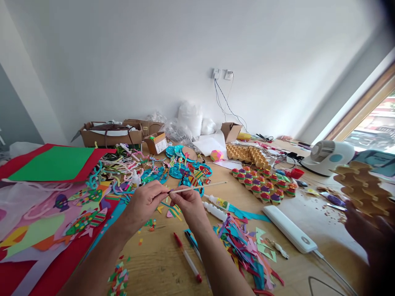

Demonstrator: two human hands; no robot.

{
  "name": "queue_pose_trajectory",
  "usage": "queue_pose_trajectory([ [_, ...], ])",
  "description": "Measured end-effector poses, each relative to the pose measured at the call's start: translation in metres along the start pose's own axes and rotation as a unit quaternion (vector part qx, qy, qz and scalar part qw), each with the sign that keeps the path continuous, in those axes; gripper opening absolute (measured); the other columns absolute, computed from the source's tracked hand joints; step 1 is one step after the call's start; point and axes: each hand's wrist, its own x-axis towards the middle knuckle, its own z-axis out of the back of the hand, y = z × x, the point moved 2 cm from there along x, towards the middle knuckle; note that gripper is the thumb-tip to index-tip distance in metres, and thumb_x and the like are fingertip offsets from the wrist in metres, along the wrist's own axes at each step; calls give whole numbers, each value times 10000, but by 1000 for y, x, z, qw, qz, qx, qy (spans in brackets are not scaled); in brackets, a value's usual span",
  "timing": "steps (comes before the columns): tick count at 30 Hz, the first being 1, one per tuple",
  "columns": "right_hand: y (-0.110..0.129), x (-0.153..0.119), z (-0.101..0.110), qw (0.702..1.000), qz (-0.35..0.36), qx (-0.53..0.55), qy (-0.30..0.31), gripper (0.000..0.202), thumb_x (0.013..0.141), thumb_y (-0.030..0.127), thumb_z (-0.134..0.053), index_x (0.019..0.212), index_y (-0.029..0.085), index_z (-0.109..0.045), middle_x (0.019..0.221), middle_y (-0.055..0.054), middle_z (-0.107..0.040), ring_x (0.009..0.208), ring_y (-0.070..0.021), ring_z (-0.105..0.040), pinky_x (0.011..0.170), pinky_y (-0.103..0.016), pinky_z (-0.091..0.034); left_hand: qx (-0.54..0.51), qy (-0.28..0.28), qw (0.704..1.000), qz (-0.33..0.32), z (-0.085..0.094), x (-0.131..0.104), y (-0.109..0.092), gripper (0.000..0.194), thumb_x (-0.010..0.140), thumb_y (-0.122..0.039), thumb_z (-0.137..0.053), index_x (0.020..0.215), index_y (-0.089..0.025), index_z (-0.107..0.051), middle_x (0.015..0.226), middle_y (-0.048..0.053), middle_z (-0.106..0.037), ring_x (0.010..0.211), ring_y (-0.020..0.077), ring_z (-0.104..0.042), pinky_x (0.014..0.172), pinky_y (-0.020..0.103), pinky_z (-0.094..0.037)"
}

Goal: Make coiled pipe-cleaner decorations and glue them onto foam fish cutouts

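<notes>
My left hand (145,201) and my right hand (188,204) meet above the wooden table (160,263), both pinching the near end of a thin wooden stick (200,188). The stick points right and slightly up, over a heap of blue and multicoloured paper fish (188,170). Just right of my right hand lie two small white glue bottles (216,206). Below my hands rest a red pen (188,258) and a blue pen (191,242).
Coloured paper scraps (247,250) pile at the right of my arms. A painted egg tray (262,183), a white power bank (290,234), a small fan (327,155), cardboard boxes (111,133) and red-green felt sheets (52,164) surround. Another person's hand (370,230) holds an egg tray piece at far right.
</notes>
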Motion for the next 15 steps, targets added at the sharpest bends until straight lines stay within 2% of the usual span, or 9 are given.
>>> queue_pose_trajectory([
  [5,0,-2,0,998,-36,-41,5,284,655,441,-627,598,171,-556,482,34,-534,422,-73,-400,409,-194,-318,-1,-78,993,83,1,-4,8,113,764,-211,-523,709,-185,-618,683,4,-575,661,136,-540,609,234,-417],
  [8,4,-3,3,998,-20,-56,25,227,676,394,-623,651,174,-574,521,34,-556,451,-80,-431,426,-194,-335,-129,-73,969,196,-3,-7,14,120,734,-276,-551,704,-176,-610,578,-27,-516,536,108,-469,491,208,-363],
  [11,13,-5,8,992,24,-121,33,174,712,334,-618,647,175,-592,539,26,-560,482,-88,-444,451,-201,-345,-329,-48,892,307,-9,-10,16,197,702,-354,-587,699,-156,-588,489,-58,-437,426,69,-369,391,175,-268],
  [13,22,-8,12,977,98,-187,2,117,731,275,-617,664,180,-614,579,18,-564,515,-93,-455,488,-210,-365,-422,-45,838,342,-11,-10,15,234,658,-367,-644,677,-146,-568,496,-60,-445,420,53,-358,376,159,-236],
  [15,31,-12,13,952,186,-243,-30,45,747,218,-607,740,194,-644,686,-3,-591,563,-98,-486,534,-220,-397,-476,-35,803,358,-13,-10,15,260,622,-362,-688,666,-143,-557,488,-65,-441,411,41,-342,366,151,-205],
])
